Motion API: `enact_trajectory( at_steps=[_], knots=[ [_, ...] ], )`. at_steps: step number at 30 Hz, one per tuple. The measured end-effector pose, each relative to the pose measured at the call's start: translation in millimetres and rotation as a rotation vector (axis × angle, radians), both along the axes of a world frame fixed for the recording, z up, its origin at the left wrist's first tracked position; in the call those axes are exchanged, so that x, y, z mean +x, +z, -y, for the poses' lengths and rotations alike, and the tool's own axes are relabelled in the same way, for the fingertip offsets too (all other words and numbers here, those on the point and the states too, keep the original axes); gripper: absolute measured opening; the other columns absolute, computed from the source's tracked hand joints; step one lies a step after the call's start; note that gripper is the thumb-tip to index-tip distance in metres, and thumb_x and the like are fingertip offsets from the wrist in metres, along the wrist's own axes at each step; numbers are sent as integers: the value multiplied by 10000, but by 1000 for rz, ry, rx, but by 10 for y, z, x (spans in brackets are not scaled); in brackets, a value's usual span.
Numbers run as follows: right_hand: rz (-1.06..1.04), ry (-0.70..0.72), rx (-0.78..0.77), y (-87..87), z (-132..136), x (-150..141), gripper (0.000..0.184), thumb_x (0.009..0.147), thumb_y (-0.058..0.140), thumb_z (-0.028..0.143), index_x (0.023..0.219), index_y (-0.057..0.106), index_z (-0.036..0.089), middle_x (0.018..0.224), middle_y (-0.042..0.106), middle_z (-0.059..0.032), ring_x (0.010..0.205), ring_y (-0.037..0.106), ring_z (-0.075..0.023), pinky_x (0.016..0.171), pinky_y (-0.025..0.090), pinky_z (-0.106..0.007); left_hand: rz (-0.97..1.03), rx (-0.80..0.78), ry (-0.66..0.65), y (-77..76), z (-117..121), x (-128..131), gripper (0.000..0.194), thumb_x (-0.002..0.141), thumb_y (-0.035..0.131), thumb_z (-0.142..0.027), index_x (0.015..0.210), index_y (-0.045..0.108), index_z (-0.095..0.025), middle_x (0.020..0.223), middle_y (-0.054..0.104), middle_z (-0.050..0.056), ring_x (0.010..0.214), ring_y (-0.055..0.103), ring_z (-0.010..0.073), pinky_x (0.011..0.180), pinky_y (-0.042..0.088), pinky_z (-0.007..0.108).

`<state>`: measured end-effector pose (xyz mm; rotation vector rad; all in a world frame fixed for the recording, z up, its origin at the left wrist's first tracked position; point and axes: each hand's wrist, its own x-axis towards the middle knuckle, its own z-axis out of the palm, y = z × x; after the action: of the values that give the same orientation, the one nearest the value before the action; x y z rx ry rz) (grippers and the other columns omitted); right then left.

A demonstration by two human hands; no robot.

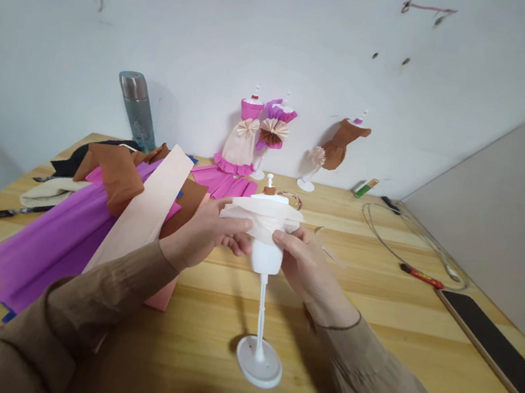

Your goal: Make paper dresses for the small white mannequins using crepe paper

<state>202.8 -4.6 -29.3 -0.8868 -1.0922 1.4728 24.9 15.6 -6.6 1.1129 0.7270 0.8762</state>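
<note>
A small white dress form point(265, 259) on a thin stand tilts a little in front of me, with a brown band at its neck. Around its chest lies a strip of white crepe paper point(263, 217) with loose, ruffled edges. My left hand point(211, 228) pinches the strip at the form's left side, thumb on the front. From the other side my right hand point(307, 258) presses the paper with its thumb, the fingers curled behind and partly hidden. The stand's round white base point(258, 362) is below both hands.
Colored crepe paper sheets point(137, 215) are heaped at left, near a grey thermos point(136, 108). Dressed mini forms point(243, 132) stand along the wall, one in brown paper point(340, 146). At right lie a phone point(495, 342), a cable point(377, 237) and a red-handled tool point(421, 277).
</note>
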Motion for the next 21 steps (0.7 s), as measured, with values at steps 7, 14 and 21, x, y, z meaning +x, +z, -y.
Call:
enact_trajectory(
  at_steps=[7,14,21],
  knots=[
    [30,-10,-18,17,-12,12,249,646,763,377,742,671,166,628,636,-8,521,501,-119,497,395,-252,-136,52,45,82,55,16,261,676,689,-281,830,686,-71,603,650,58,547,601,122,500,461,202],
    [-1,37,-23,30,2,36,272,652,792,373,781,706,150,673,683,-28,577,566,-134,550,439,-258,-63,-21,120,25,73,74,237,640,675,-265,785,663,-79,535,612,30,488,555,110,469,435,205],
    [30,7,-56,70,13,56,286,636,794,372,771,699,139,687,695,-44,592,587,-154,554,447,-270,-78,-24,53,-20,54,77,164,616,707,-212,715,681,-84,579,623,37,550,565,108,549,497,233]
  ],
)
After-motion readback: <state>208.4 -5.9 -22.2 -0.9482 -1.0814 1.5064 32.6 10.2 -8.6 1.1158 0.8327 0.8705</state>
